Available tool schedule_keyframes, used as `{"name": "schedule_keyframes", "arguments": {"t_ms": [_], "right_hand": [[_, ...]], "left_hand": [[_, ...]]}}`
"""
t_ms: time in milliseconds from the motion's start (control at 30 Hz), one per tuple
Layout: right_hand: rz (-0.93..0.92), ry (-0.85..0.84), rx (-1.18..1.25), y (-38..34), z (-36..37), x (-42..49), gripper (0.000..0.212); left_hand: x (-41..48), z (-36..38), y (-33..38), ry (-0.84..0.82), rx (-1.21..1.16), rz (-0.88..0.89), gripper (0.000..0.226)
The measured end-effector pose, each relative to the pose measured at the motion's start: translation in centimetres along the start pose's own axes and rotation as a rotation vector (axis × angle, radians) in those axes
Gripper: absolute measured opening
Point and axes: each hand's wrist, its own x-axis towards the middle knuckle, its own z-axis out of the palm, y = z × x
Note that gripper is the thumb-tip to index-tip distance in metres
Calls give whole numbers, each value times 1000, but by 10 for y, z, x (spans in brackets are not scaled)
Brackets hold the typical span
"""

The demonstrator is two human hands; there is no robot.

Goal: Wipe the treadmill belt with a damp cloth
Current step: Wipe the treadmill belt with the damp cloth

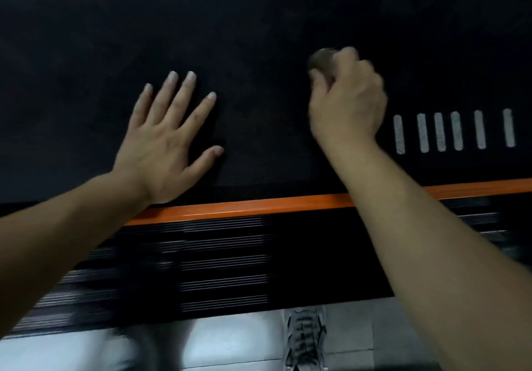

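The cloth (322, 59) is showing only as a small, blurred brownish wad poking out past the right hand (347, 103), whose curled fingers are clenching round it. Most of it is hiding inside the fist, and whether it is touching the treadmill belt (259, 19) is hard to tell. It is sitting well beyond the orange strip (244, 205). The left hand (161, 140) is lying flat on the belt just beyond the strip, fingers straight and spread, grasping nothing. Six white bars (454, 131) are lining up beyond the strip's right end. On the strip's near side, the ribbed side rail (224, 261) is smearing into streaks, and a shoe (305, 339) is being cut off by the bottom edge. Dark belt is stretching on past both hands to the top edge.
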Motion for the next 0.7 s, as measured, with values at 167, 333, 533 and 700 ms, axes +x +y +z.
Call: {"name": "schedule_keyframes", "arguments": {"t_ms": [167, 333, 533, 700], "right_hand": [[-565, -219, 26, -15, 7, -55, 27], [10, -56, -82, 21, -13, -34, 32], [-258, -175, -26, -47, 5, -90, 26], [245, -22, -155, 5, -17, -79, 33]], "left_hand": [[0, 4, -3, 40, -27, 43, 79], [-7, -1, -12, 2, -106, 66, 79], [-36, -8, -47, -46, -122, 93, 73], [-52, -11, -85, -50, -119, 64, 75]]}}
